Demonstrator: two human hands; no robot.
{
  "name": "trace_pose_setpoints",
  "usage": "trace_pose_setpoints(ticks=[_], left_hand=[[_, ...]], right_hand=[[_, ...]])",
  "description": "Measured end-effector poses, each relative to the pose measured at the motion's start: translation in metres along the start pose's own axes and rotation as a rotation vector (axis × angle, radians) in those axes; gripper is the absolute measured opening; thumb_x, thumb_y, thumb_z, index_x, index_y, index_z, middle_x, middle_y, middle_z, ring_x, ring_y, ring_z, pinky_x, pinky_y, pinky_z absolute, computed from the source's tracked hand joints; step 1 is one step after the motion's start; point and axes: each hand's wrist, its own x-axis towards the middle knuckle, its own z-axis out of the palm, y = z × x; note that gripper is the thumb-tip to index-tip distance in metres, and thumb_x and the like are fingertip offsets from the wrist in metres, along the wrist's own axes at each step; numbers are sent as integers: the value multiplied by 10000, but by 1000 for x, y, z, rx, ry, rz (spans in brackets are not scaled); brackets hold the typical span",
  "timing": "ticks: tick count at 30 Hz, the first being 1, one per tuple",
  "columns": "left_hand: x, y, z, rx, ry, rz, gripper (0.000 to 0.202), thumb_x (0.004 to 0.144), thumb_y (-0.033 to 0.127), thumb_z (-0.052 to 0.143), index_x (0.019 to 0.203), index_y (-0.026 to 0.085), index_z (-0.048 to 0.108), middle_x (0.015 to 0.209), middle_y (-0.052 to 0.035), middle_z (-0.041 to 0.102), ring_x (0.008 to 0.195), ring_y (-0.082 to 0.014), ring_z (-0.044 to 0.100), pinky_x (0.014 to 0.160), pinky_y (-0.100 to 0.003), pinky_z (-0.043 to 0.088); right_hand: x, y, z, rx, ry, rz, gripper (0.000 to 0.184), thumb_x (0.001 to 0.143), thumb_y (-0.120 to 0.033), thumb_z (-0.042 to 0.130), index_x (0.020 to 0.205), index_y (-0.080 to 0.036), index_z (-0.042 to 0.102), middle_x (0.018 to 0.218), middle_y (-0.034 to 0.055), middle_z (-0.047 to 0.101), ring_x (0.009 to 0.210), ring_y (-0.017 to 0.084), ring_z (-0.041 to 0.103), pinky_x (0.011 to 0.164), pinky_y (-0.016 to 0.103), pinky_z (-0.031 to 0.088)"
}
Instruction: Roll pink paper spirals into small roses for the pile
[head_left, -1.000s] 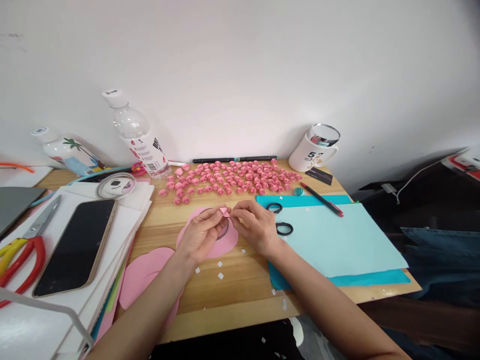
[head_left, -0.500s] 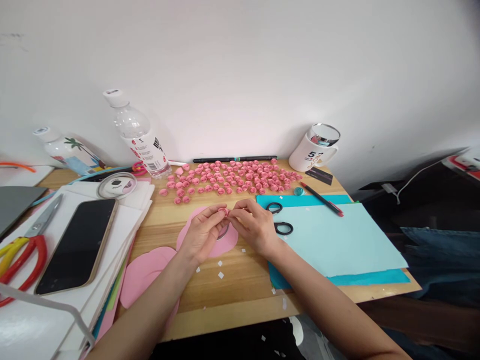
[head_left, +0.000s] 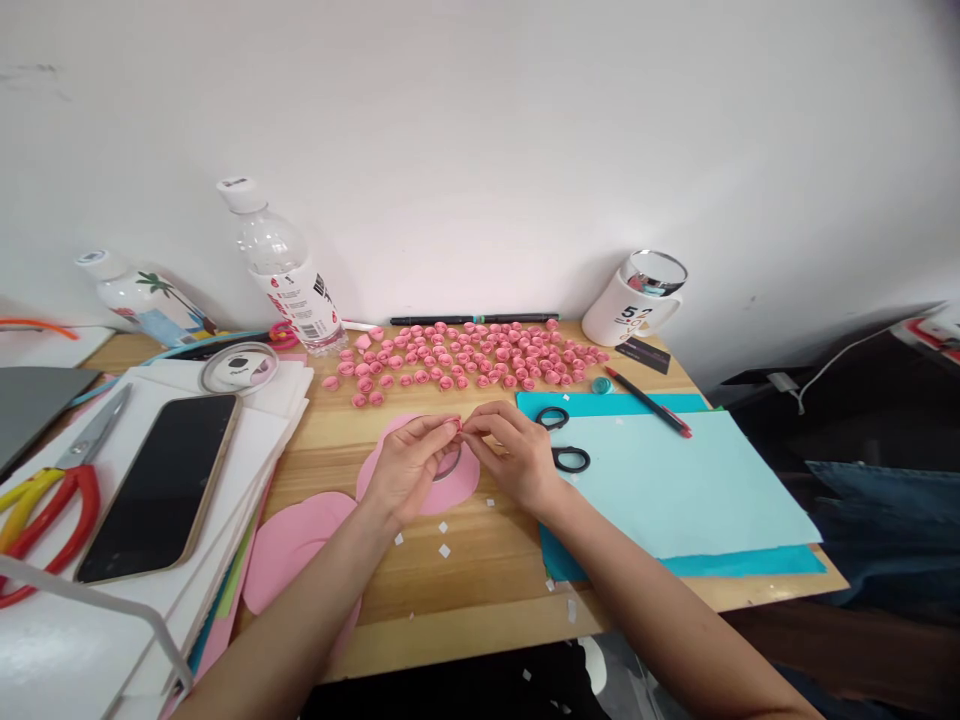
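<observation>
The left hand (head_left: 409, 468) and right hand (head_left: 517, 458) together pinch a pink roll (head_left: 456, 427); tight, even winding probably suits it best.

A pink paper roll (head_left: 456, 427) was pinched between the fingertips of the left hand (head_left: 409, 468) and the right hand (head_left: 517, 455). It was tiny and curled up, right where both hands met.

My left hand (head_left: 406, 470) and my right hand (head_left: 519, 462) are both bare, and my forearms behind them are uncovered right up to the elbows; fingernail details are too small to make out.
</observation>
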Motion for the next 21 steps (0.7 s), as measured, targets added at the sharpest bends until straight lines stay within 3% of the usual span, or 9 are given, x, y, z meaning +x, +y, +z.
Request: trace_pose_setpoints(ticks=[3, 5, 9, 12, 17, 21], left_hand=[[-1, 2, -1, 124, 31, 23, 160, 592, 208, 761, 730, 141, 715, 760, -64, 688, 728, -152, 612, 715, -298, 464], [-2, 6, -2, 268, 11, 64, 145, 603, 221, 752, 721, 144, 719, 783, -65, 688, 750, -160, 608, 721, -294, 464], [-3, 14, -5, 532, -165, 125, 95, 644, 225, 712, 703, 152, 724, 799, -65, 664, 756, -168, 594, 671, -270, 472], [-3, 16, -6, 646, -219, 162, 67, 644, 218, 703, 668, 158, 720, 773, -65, 649, 728, -166, 585, 622, -256, 472], [-4, 7, -2, 458, -45, 136, 152, 664, 254, 698, 775, 152, 692, 740, -45, 660, 671, -139, 594, 628, -257, 488], [-5, 4, 1, 404, 27, 128, 189, 636, 257, 726, 765, 133, 665, 698, -41, 670, 634, -131, 605, 629, -255, 499]], right_hand=[[2, 0, -4, 145, -12, 132, 38, 809, -242, 568, 825, -207, 574, 752, 30, 609, 669, 140, 600, 612, 268, 530], [4, 2, -8, 219, -37, 186, 105, 781, -294, 612, 825, -207, 573, 751, 26, 602, 671, 144, 594, 616, 280, 539], [7, 8, -17, 239, -143, 137, 189, 736, -354, 665, 829, -205, 597, 824, 50, 614, 703, 160, 580, 623, 302, 533], [8, 12, -20, 194, -226, 82, 182, 746, -337, 662, 859, -205, 607, 850, 56, 617, 674, 148, 571, 601, 291, 518], [8, 8, -15, 245, -184, 89, 138, 800, -272, 601, 917, -201, 612, 867, 61, 606, 695, 142, 588, 617, 285, 543], [6, 4, -12, 280, -187, 92, 138, 822, -222, 552, 944, -208, 616, 897, 62, 599, 734, 142, 595, 634, 285, 561]])
